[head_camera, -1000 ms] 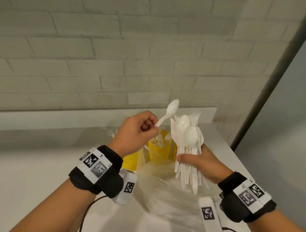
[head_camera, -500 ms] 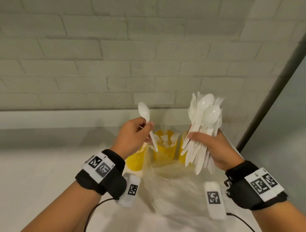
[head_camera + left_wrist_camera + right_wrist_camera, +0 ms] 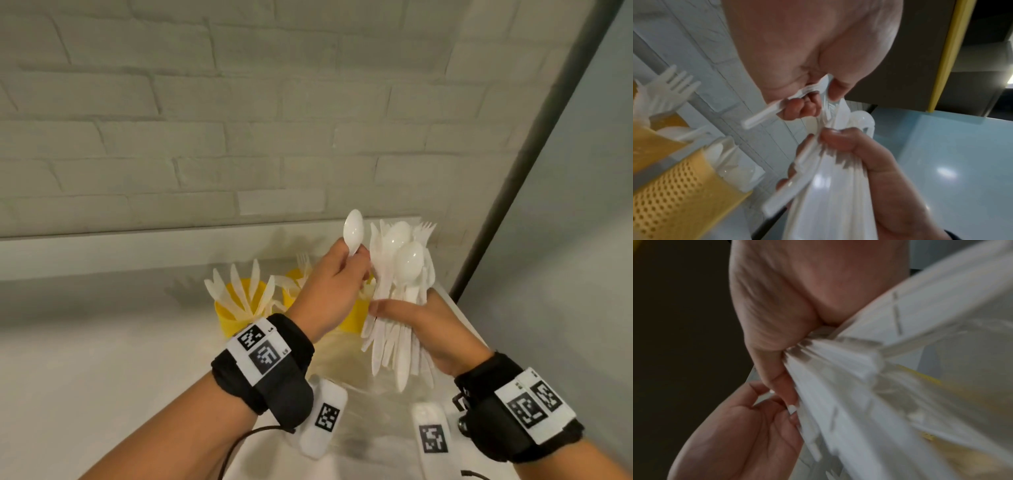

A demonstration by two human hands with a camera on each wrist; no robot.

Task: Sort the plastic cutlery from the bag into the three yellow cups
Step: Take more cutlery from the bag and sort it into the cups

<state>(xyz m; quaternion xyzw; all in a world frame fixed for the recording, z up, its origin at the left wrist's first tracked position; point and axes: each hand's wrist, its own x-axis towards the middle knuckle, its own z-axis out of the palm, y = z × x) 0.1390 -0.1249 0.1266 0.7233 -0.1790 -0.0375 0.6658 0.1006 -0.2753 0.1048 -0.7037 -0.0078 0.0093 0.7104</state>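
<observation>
My right hand grips a thick bundle of white plastic cutlery, spoons and forks pointing up. My left hand pinches a single white spoon by its handle, bowl upward, right beside the bundle. In the left wrist view the spoon handle sticks out below my fingers and the bundle sits in the other hand. Behind the hands stand yellow cups: the left cup holds knives, the middle cup holds forks, and the third cup is mostly hidden by my left hand.
A clear plastic bag lies crumpled on the white table below my hands. A brick wall rises just behind the cups. A dark post marks the table's right edge.
The view has tilted so the cups show more. My left hand with its spoon has moved right, up against the bundle. The right hand has shifted the bundle slightly left and lower.
</observation>
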